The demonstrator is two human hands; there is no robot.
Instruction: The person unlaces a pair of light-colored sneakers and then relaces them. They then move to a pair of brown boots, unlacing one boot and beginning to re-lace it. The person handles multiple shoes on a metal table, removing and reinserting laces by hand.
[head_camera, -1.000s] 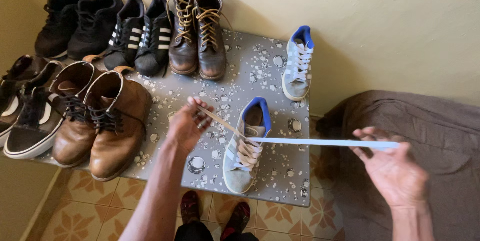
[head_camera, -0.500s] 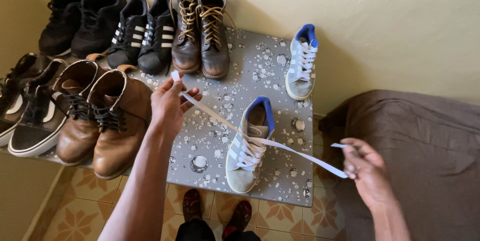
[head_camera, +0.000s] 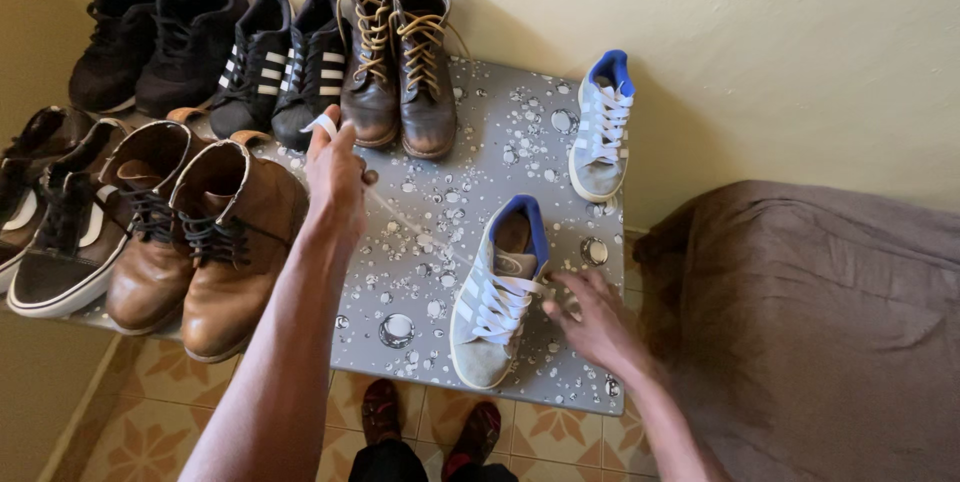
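Note:
A grey sneaker with white stripes and a blue lining (head_camera: 497, 300) lies on a grey table with a water-drop print (head_camera: 440, 192). My left hand (head_camera: 335, 174) is raised over the table's middle and pinches one end of the white shoelace (head_camera: 405, 222), which runs taut down to the sneaker's eyelets. My right hand (head_camera: 592, 320) rests beside the sneaker's right side, fingers touching its laces near the tongue. The matching sneaker (head_camera: 601, 128) stands laced at the table's back right.
Dark brown lace-up boots (head_camera: 398, 57) stand at the back. Black striped sneakers (head_camera: 280, 62), black shoes (head_camera: 150, 37), tan leather shoes (head_camera: 200, 232) and a dark low sneaker (head_camera: 55, 232) line the left. A brown cushioned seat (head_camera: 810, 332) is at right. My feet (head_camera: 425, 432) show on tiled floor.
My left hand pulled the lace end up and to the left, away from the sneaker. My right hand let its lace end shorten and came in from the right to the sneaker.

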